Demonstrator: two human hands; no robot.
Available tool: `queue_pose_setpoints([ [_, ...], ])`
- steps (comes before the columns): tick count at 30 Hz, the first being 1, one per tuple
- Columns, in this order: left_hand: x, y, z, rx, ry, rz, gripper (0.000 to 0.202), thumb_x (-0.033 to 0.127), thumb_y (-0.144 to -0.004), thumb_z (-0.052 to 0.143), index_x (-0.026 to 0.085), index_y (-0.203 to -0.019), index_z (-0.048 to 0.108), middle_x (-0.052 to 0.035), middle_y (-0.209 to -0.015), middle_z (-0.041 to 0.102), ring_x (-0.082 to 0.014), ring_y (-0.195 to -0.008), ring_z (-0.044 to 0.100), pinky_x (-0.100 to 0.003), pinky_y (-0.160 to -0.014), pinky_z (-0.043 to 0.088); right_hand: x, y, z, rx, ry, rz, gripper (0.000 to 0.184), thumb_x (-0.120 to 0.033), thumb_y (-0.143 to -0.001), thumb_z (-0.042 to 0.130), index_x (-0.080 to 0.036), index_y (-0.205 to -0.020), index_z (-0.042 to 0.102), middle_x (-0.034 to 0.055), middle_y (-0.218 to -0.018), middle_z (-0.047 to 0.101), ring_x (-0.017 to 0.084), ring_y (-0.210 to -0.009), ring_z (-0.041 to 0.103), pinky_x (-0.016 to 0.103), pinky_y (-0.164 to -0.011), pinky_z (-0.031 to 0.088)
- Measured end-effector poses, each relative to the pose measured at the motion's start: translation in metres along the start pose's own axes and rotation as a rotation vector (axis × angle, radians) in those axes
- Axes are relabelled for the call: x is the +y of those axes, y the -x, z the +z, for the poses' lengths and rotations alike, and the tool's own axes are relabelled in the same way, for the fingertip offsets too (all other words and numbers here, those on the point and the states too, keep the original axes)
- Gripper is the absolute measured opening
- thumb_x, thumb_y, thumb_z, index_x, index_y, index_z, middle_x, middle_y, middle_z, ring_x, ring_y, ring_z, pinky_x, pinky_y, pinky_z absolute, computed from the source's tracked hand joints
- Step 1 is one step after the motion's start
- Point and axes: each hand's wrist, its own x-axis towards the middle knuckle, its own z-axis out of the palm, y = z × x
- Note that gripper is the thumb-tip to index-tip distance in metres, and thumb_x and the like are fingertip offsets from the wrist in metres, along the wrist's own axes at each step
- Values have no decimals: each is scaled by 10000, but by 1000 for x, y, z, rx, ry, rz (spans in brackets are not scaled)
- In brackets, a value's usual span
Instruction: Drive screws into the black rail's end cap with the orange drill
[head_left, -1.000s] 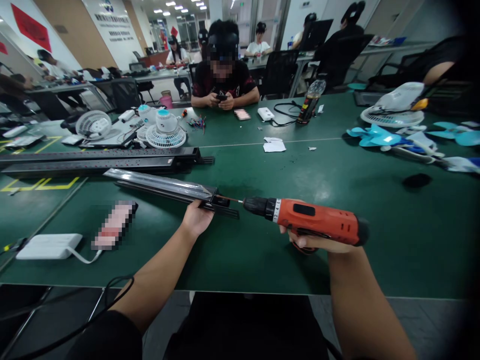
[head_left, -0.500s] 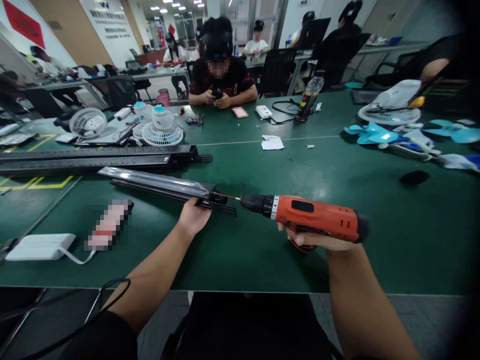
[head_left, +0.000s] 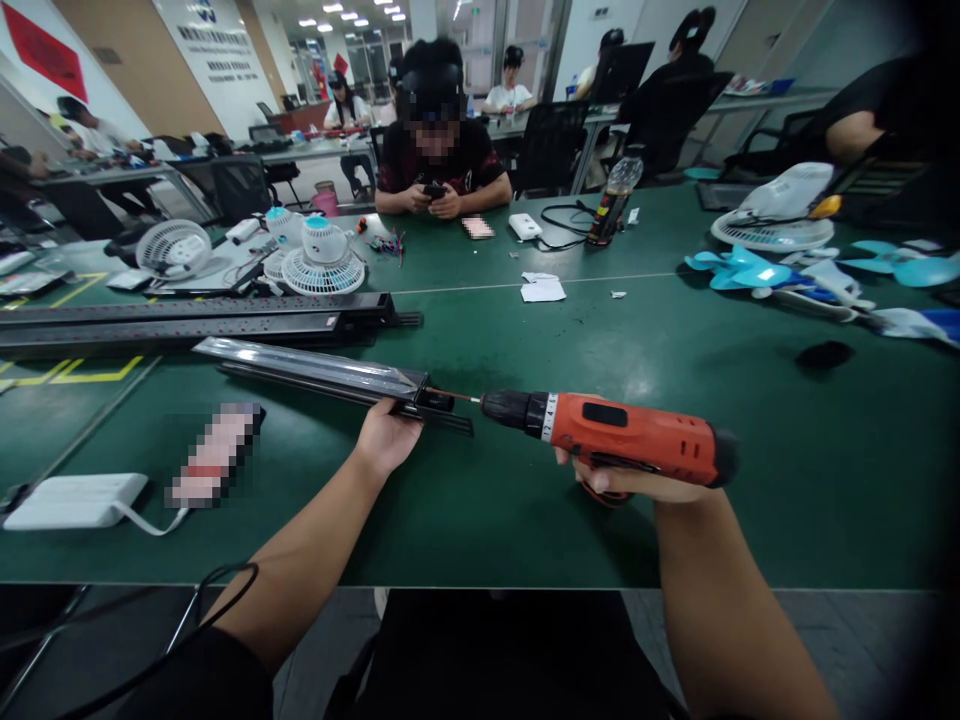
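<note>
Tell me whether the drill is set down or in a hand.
In a hand: the right hand grips the orange drill below its body, bit pointing toward the black rail.

a white box near a phone, white paper, a bottle and turquoise fan blades

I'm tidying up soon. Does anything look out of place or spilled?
A ragged white paper and a small scrap lie like litter on the green table, and turquoise fan blades lie unmounted at the right. No spilled liquid shows; the drill in the right hand looks undamaged.
</note>
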Motion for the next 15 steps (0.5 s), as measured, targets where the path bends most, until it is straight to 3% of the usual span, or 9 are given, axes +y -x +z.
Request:
queue_pose_setpoints([
  [12, 1, -3, -3, -9, -4, 10, 326, 112, -962, 514, 96, -1159, 772, -98, -854, 797, -222, -876, 778, -319, -887, 628, -1, -1, 2, -14, -66, -5, 228, -306, -1029, 744, -185, -1214, 687, -27, -759, 636, 81, -524, 576, 189, -467, 560],
  [15, 1, -1, 0, -9, -6, 9, 310, 109, -966, 506, 119, -1115, 778, -83, -829, 793, -219, -865, 783, -315, -880, 631, -1, -1, 3, 17, -83, -18, 234, -293, -1017, 759, -194, -1217, 690, -20, -784, 638, 84, -555, 578, 177, -469, 570],
])
